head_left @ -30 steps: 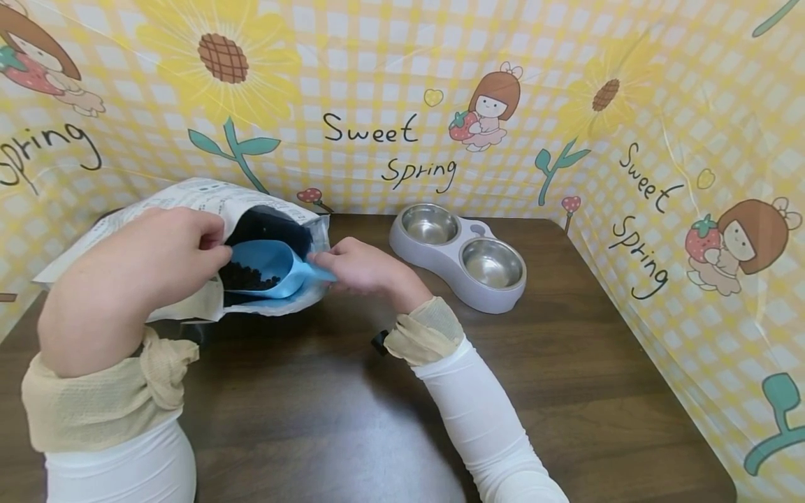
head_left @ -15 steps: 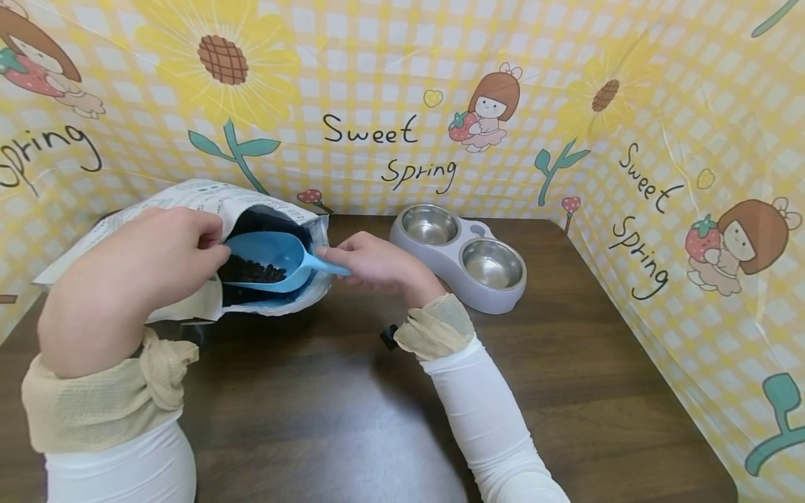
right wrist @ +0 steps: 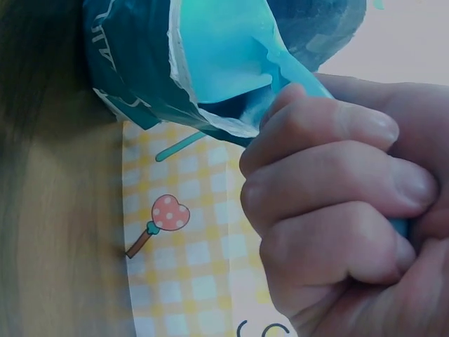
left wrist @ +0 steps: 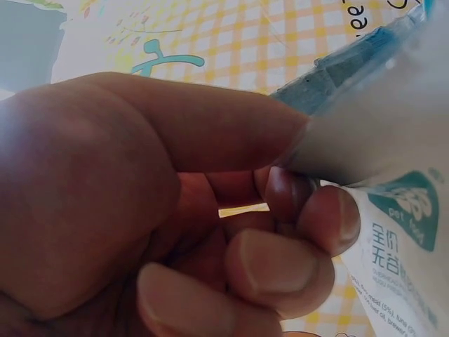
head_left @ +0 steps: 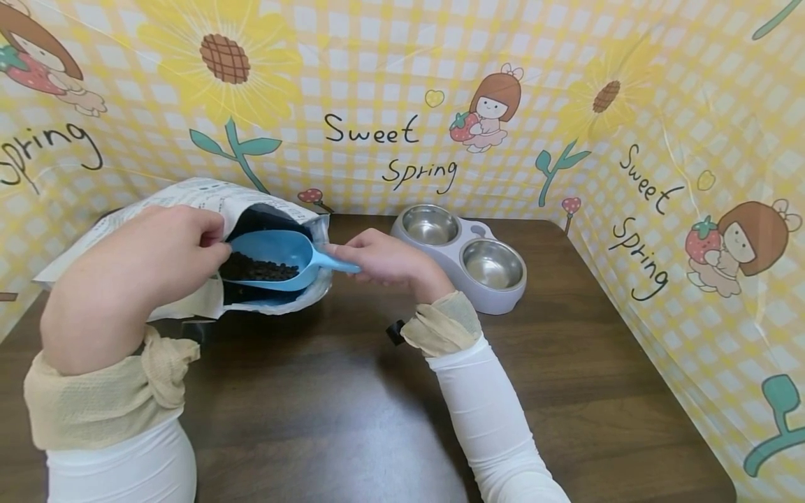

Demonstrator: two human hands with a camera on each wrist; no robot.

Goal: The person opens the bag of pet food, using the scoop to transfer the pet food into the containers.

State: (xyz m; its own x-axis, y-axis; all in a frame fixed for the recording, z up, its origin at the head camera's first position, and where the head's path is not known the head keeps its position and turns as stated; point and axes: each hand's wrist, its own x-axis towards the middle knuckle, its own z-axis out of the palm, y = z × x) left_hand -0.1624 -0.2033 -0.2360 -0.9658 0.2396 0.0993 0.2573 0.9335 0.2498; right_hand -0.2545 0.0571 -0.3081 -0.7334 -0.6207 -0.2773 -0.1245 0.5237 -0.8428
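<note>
A white pet food bag (head_left: 189, 199) lies on its side at the left, its mouth turned to the right. My left hand (head_left: 154, 262) pinches the bag's edge between thumb and fingers, as the left wrist view shows. Inside the mouth is a blue scoop (head_left: 305, 276) that carries dark kibble (head_left: 260, 269). My right hand (head_left: 390, 258) grips the scoop's handle, with the fingers (right wrist: 330, 168) curled round it in the right wrist view. The scoop's front end is hidden behind my left hand and the bag.
A pale double pet bowl (head_left: 459, 258) with two steel dishes stands right of the bag, close behind my right hand. A yellow checked cloth (head_left: 377, 63) walls the back and sides of the brown wooden table (head_left: 327, 412).
My right hand has drawn the scoop rightward, a little way out of the bag, and more kibble shows in it. My left hand has stayed in place on the bag.
</note>
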